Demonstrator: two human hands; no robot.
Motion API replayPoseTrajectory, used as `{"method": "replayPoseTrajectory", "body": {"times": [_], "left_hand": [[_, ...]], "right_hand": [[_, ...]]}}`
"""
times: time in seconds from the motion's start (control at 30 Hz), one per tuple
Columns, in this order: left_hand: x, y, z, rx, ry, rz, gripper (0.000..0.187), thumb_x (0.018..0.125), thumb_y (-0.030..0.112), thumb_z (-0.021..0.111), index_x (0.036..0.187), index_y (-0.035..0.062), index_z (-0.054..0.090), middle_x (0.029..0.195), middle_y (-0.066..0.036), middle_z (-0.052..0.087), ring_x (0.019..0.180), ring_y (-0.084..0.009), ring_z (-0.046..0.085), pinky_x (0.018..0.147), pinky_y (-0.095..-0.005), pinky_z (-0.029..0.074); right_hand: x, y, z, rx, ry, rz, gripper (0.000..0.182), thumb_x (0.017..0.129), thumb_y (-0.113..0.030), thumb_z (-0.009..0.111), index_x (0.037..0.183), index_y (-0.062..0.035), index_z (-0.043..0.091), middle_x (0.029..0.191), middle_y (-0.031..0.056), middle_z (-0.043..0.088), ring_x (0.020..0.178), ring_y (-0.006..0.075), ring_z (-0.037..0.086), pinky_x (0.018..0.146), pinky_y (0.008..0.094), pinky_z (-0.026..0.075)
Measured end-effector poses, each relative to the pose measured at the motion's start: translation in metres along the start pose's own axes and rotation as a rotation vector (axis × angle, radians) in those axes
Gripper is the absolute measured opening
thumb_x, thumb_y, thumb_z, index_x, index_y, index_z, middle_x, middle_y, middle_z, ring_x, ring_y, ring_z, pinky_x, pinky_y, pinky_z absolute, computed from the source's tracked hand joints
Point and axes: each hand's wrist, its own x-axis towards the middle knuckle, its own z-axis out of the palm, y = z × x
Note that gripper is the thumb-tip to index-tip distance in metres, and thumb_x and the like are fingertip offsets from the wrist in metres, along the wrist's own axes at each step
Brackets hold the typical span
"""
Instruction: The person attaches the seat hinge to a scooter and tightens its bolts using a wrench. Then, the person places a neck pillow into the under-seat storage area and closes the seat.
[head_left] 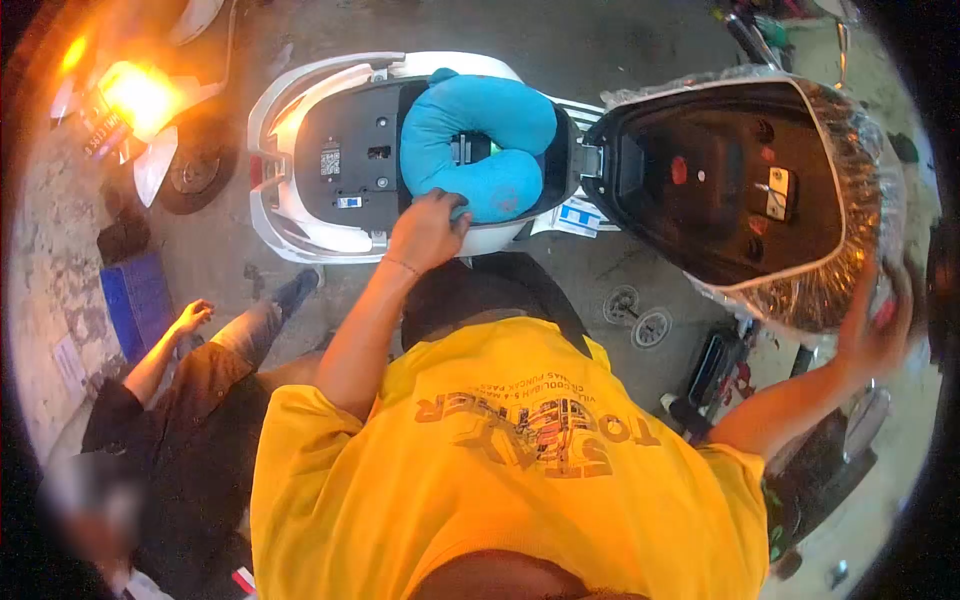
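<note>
Curled fingers give the left hand (430, 230) a narrow grip; on the white scooter (272, 152), the opened, plastic-wrapped seat (720, 205) touches the right hand (872, 322), whose hold cannot be told, and the blue neck pillow (475, 112), gripped at its near edge, lies beside the hinge (592, 162)

The blue neck pillow (475, 105), with the left hand (430, 235) at its near edge, blocks the way down into the middle of the white scooter (440, 65), leaving only the narrow gap within its curve. Hands could pass over the low black panel (350, 185) to its left, or along the floor (590, 40) on the far side. Rightward, the metal hinge (592, 160) and swung-open seat (690, 140) obstruct, while another person's leg (265, 325) narrows the near left.
</note>
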Motion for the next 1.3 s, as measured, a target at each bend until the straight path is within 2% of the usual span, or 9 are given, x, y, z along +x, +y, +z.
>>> {"method": "replayPoseTrajectory", "body": {"times": [0.07, 0.1, 0.13, 0.23, 0.6, 0.9, 1.03, 1.13, 1.3], "left_hand": [[-0.001, 0.014, 0.014, -0.001, 0.032, -0.015, 0.026, 0.086, 0.022, 0.065, 0.102, 0.0022, 0.067, 0.100, -0.020, 0.063, 0.093, -0.0393, 0.062, 0.083, -0.0452, 0.050], [-0.002, 0.020, 0.020, -0.006, 0.054, 0.003, 0.026, 0.086, 0.022, 0.065, 0.103, 0.0023, 0.067, 0.101, -0.020, 0.063, 0.093, -0.0392, 0.062, 0.082, -0.0452, 0.051], [-0.004, 0.024, 0.029, 0.032, 0.055, -0.003, 0.025, 0.085, 0.021, 0.065, 0.103, 0.0039, 0.067, 0.100, -0.019, 0.063, 0.094, -0.0387, 0.062, 0.082, -0.0458, 0.051], [-0.016, 0.044, 0.033, 0.081, -0.023, -0.122, 0.024, 0.084, 0.020, 0.065, 0.103, 0.0060, 0.067, 0.098, -0.018, 0.062, 0.095, -0.0379, 0.061, 0.083, -0.0464, 0.051], [-0.128, 0.001, 0.010, 0.122, 0.177, -0.716, 0.028, 0.078, 0.025, 0.067, 0.097, 0.0053, 0.069, 0.095, -0.021, 0.067, 0.092, -0.0396, 0.064, 0.081, -0.0486, 0.052], [-0.167, -0.036, 0.067, -0.115, 0.160, -1.018, 0.047, 0.083, 0.040, 0.065, 0.116, 0.0066, 0.067, 0.113, -0.020, 0.067, 0.106, -0.0358, 0.064, 0.092, -0.0449, 0.049], [-0.234, -0.091, 0.123, -0.081, 0.039, -1.093, 0.043, 0.079, 0.035, 0.066, 0.111, 0.0062, 0.069, 0.114, -0.020, 0.067, 0.107, -0.0356, 0.064, 0.094, -0.0434, 0.049], [-0.276, -0.123, 0.143, -0.125, -0.209, -1.292, 0.037, 0.075, 0.030, 0.068, 0.099, 0.0014, 0.070, 0.099, -0.020, 0.070, 0.093, -0.0331, 0.068, 0.081, -0.0414, 0.053], [-0.265, -0.106, 0.104, -0.403, -0.041, -1.308, 0.029, 0.079, 0.025, 0.069, 0.095, 0.0011, 0.070, 0.079, -0.012, 0.069, 0.069, -0.0221, 0.067, 0.058, -0.0369, 0.054]], "right_hand": [[-0.024, -0.080, 0.016, 0.990, 0.262, 0.151, 0.011, 0.088, -0.014, 0.066, 0.088, -0.0031, 0.066, 0.101, 0.0220, 0.063, 0.101, 0.0411, 0.062, 0.085, 0.0426, 0.059], [-0.025, -0.109, 0.029, 1.190, 0.086, -0.071, 0.011, 0.080, -0.006, 0.070, 0.090, -0.0037, 0.068, 0.100, 0.0196, 0.064, 0.101, 0.0365, 0.064, 0.086, 0.0397, 0.057], [-0.020, -0.107, 0.043, 0.989, -0.383, -0.284, 0.023, 0.073, -0.007, 0.074, 0.095, -0.0061, 0.070, 0.098, 0.0164, 0.065, 0.098, 0.0315, 0.066, 0.085, 0.0376, 0.054], [-0.091, -0.188, 0.173, 0.959, -0.729, 0.126, 0.029, 0.080, -0.022, 0.073, 0.101, -0.0017, 0.068, 0.100, 0.0206, 0.064, 0.094, 0.0379, 0.064, 0.083, 0.0422, 0.051], [-0.163, -0.236, 0.315, 0.969, -1.442, -0.054, 0.034, 0.076, -0.019, 0.064, 0.108, -0.0111, 0.074, 0.104, 0.0240, 0.069, 0.101, 0.0374, 0.066, 0.091, 0.0418, 0.051], [-0.108, -0.238, 0.291, 1.111, -1.703, -0.325, 0.049, 0.071, -0.005, 0.048, 0.109, -0.0190, 0.075, 0.087, 0.0225, 0.069, 0.073, 0.0258, 0.067, 0.076, 0.0373, 0.052], [-0.130, -0.254, 0.292, 0.894, -1.504, -0.633, 0.038, 0.077, -0.015, 0.052, 0.106, -0.0189, 0.075, 0.098, 0.0245, 0.069, 0.089, 0.0351, 0.069, 0.084, 0.0416, 0.052], [-0.120, -0.255, 0.263, 0.787, -1.647, -0.643, 0.043, 0.081, -0.022, 0.050, 0.121, -0.0197, 0.067, 0.117, 0.0224, 0.064, 0.107, 0.0354, 0.064, 0.093, 0.0428, 0.049], [-0.141, -0.254, 0.243, 0.774, -1.677, -0.607, 0.051, 0.081, -0.020, 0.046, 0.130, -0.0228, 0.060, 0.124, 0.0179, 0.062, 0.111, 0.0344, 0.062, 0.095, 0.0426, 0.048]]}}
